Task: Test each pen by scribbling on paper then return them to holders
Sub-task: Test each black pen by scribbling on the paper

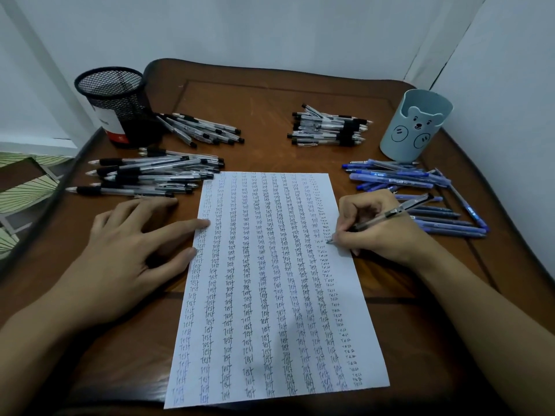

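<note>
I'm mid-scribble: my right hand (380,226) grips a pen (387,216) at the paper's (270,295) edge, my left hand (141,244) flat, steadying it. Next, I'd drop it into a holder (416,124).

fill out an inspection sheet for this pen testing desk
surface: wooden table, paper sheet filled with columns of "test"
job's things: black mesh holder back left, blue bear holder back right, no pens sticking out; three piles of clear pens and one of blue pens lie loose
clutter: nothing seen
grips: left hand flat, fingertips on sheet's left edge; right hand holds a pen, tip near sheet's right edge
cables: nothing seen
surroundings: pale walls; patterned surface at left
</note>
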Tool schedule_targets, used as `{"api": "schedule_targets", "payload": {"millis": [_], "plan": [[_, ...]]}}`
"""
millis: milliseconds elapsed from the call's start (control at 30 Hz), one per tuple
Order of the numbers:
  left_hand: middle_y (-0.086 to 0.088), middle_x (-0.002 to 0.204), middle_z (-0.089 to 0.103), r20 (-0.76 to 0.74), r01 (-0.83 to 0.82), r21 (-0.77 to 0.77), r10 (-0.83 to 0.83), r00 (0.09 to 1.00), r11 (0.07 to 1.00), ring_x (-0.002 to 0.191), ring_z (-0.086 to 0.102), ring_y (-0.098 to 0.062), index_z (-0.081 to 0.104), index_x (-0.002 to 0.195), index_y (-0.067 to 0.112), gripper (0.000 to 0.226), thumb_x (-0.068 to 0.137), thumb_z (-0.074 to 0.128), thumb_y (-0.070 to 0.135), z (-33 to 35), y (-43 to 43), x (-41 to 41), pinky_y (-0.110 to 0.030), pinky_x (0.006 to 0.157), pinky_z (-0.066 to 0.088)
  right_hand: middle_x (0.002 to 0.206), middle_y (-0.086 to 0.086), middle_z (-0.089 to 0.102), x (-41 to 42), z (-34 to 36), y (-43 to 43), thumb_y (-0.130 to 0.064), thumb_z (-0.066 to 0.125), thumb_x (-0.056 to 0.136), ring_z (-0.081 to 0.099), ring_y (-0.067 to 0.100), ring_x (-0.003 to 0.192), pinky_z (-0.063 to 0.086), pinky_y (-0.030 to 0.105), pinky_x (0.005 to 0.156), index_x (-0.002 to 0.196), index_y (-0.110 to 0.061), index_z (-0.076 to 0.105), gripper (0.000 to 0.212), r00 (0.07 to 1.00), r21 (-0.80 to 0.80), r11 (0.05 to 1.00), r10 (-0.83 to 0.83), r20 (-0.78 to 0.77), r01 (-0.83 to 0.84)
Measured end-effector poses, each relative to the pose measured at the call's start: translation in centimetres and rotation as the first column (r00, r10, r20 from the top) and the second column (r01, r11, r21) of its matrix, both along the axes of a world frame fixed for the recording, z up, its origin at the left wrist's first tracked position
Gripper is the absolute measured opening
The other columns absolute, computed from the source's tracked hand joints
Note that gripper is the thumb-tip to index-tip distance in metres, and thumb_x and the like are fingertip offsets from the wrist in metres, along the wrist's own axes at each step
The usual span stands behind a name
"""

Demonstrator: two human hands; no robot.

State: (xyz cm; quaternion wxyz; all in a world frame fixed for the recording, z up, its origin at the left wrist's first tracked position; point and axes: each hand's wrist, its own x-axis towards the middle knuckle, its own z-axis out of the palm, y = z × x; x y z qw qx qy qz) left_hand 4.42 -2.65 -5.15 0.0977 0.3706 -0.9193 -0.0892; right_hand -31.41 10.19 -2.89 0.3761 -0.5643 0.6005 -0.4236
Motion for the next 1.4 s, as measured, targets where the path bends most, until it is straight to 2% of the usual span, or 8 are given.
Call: {"api": "schedule_targets", "payload": {"millis": [100, 333, 433, 667, 733, 867, 1067, 1400], "plan": [[0.012, 0.155, 0.039, -0.008, 0.024, 0.013, -0.024, 1.0, 1.0, 0.146, 0.028, -0.022, 0.039, 0.142, 0.064, 0.053, 0.093, 0.024, 0.079, -0.05, -0.06, 0.07, -0.055, 0.111, 0.027, 0.068, 0.019, 0.062, 0.12, -0.03, -0.09, 0.022, 0.074, 0.073, 0.059, 0.022, 0.048, 0.046, 0.024, 0.047, 0.058, -0.009, 0.058, 0.038, 1.0, 0.0, 1.0, -0.009, 0.005, 0.009], [0.017, 0.156, 0.037, -0.052, 0.069, 0.038, -0.067, 0.996, 0.997, 0.147, 0.024, -0.012, 0.042, 0.143, 0.06, 0.054, 0.094, 0.027, 0.077, 0.0, -0.12, 0.15, -0.036, 0.113, 0.025, 0.069, 0.027, 0.058, 0.1, -0.06, 0.01, 0.02, 0.073, 0.076, 0.054, 0.03, 0.049, 0.045, 0.025, 0.044, 0.062, 0.002, 0.053, 0.03, 0.999, 0.006, 0.999, -0.041, 0.004, 0.041], [0.017, 0.155, 0.038, -0.059, 0.067, 0.037, -0.065, 0.996, 0.997, 0.145, 0.026, -0.013, 0.044, 0.142, 0.06, 0.053, 0.094, 0.028, 0.076, 0.04, -0.11, 0.1, -0.036, 0.114, 0.024, 0.067, 0.021, 0.06, 0.17, -0.12, -0.13, 0.021, 0.073, 0.074, 0.052, 0.031, 0.048, 0.043, 0.026, 0.043, 0.057, -0.011, 0.055, 0.04, 0.999, 0.01, 0.999, -0.05, 0.003, 0.05], [0.017, 0.156, 0.036, -0.055, 0.057, 0.054, -0.054, 0.997, 0.997, 0.144, 0.025, -0.014, 0.046, 0.14, 0.059, 0.055, 0.092, 0.028, 0.077, 0.25, 0.01, 0.0, -0.035, 0.113, 0.023, 0.064, 0.014, 0.062, 0.19, 0.12, -0.42, 0.013, 0.078, 0.07, 0.053, 0.03, 0.048, 0.044, 0.028, 0.043, 0.053, -0.018, 0.056, 0.041, 0.999, 0.021, 0.999, -0.031, 0.021, 0.031], [0.017, 0.157, 0.035, -0.044, 0.055, 0.055, -0.053, 0.998, 0.997, 0.145, 0.024, -0.014, 0.045, 0.14, 0.06, 0.056, 0.091, 0.027, 0.078, 0.32, 0.05, 0.02, -0.037, 0.113, 0.025, 0.062, 0.017, 0.061, 0.4, 0.16, -0.43, 0.007, 0.075, 0.068, 0.052, 0.028, 0.047, 0.042, 0.027, 0.042, 0.052, -0.018, 0.054, 0.036, 0.999, 0.012, 0.999, -0.036, 0.026, 0.036], [0.017, 0.157, 0.035, -0.043, 0.051, 0.071, -0.048, 0.998, 0.996, 0.144, 0.024, -0.013, 0.045, 0.14, 0.061, 0.055, 0.09, 0.027, 0.078, 0.42, 0.04, -0.05, -0.042, 0.114, 0.028, 0.059, 0.013, 0.062, 0.35, 0.12, -0.28, 0.017, 0.071, 0.075, 0.054, 0.028, 0.048, 0.043, 0.026, 0.042, 0.052, -0.019, 0.054, 0.047, 0.999, 0.015, 0.999, -0.036, 0.035, 0.036], [0.019, 0.157, 0.031, -0.02, 0.051, 0.074, -0.05, 0.999, 0.996, 0.144, 0.021, -0.01, 0.041, 0.14, 0.065, 0.056, 0.089, 0.024, 0.081, 0.35, -0.11, 0.0, -0.04, 0.116, 0.028, 0.059, 0.015, 0.061, 0.66, 0.01, -0.33, -0.002, 0.071, 0.067, 0.052, 0.034, 0.049, 0.041, 0.028, 0.042, 0.051, -0.019, 0.051, 0.03, 0.997, 0.009, 0.997, -0.08, -0.006, 0.08], [0.019, 0.157, 0.032, -0.02, 0.053, 0.058, -0.052, 0.998, 0.997, 0.144, 0.023, -0.011, 0.04, 0.14, 0.065, 0.056, 0.089, 0.023, 0.081, 0.49, -0.05, -0.01, -0.043, 0.116, 0.031, 0.053, 0.016, 0.058, 0.98, 0.05, -0.32, -0.004, 0.068, 0.067, 0.047, 0.03, 0.047, 0.036, 0.026, 0.041, 0.054, -0.013, 0.046, 0.027, 0.994, 0.018, 0.995, -0.102, -0.03, 0.102]]}}
